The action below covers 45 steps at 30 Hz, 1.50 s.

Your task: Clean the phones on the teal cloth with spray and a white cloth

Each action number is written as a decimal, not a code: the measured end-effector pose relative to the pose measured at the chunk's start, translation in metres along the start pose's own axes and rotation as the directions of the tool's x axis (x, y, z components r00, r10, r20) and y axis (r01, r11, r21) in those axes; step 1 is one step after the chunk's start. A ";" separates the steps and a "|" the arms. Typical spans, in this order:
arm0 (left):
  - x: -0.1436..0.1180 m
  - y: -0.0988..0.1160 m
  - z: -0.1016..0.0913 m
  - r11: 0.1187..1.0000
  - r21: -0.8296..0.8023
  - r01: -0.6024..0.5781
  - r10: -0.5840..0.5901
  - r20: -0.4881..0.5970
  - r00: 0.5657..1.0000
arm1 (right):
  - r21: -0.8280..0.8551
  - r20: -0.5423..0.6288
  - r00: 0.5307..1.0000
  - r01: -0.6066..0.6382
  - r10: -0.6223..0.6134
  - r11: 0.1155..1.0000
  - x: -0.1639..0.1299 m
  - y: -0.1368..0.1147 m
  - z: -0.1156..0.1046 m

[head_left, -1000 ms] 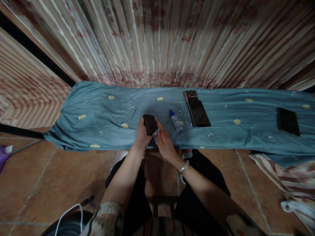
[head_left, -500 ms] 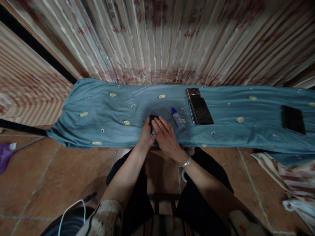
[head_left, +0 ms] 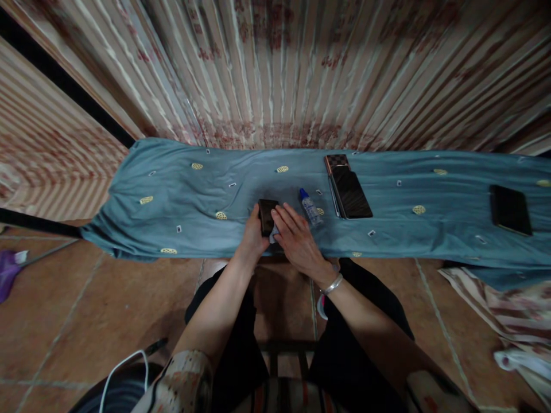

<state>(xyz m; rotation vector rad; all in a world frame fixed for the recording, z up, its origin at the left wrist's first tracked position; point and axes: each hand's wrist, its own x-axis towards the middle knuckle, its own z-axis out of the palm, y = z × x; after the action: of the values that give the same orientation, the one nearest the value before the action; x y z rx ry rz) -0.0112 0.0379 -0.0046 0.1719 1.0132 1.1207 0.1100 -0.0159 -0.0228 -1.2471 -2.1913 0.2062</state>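
A dark, flat phone-like device (head_left: pixel 267 215) is gripped along its left side by my left hand (head_left: pixel 252 240), near the front edge of the blue cloth cover (head_left: pixel 193 195). My right hand (head_left: pixel 299 241) lies over the device's right edge, fingers together, pressing a small grey cloth (head_left: pixel 273 234) that shows below them. Most of that cloth is hidden under the fingers. Just right of my right hand lies a clear spray-type bottle with a blue top (head_left: pixel 310 206). Beyond the bottle rests a black-screened phone (head_left: pixel 353 195), overlapping a checkered item (head_left: pixel 336 161).
At the far right of the cover lies another dark flat device (head_left: pixel 511 209). A pleated curtain (head_left: pixel 275 80) hangs right behind the surface. Below left, a purple object (head_left: pixel 8 272) and a white cable (head_left: pixel 124 361) are seen. Striped fabric (head_left: pixel 486 304) hangs low on the right.
My right hand has slid slightly right and down with the grey cloth, uncovering more of the dark device. My left hand keeps its hold and has shifted a little left.
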 end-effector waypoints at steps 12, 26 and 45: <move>-0.010 -0.007 0.015 0.999 -0.033 0.024 -0.024 -0.006 1.000 | 0.035 0.003 1.000 -0.005 0.005 0.999 -0.002 -0.003 -0.006; -0.016 -0.026 0.014 0.990 0.137 0.022 -0.037 0.113 0.993 | 0.201 -0.268 0.940 -0.161 0.212 0.966 0.009 0.030 -0.040; -0.039 -0.040 0.009 0.939 0.342 0.036 -0.179 0.398 0.900 | 0.358 -0.474 0.744 -0.325 0.470 0.875 0.021 0.080 -0.042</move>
<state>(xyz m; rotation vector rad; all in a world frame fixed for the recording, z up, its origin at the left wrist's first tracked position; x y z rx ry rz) 0.0199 -0.0093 -0.0001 0.5966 0.7954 0.7570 0.1844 0.0380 -0.0131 -1.4065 -1.3382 0.2531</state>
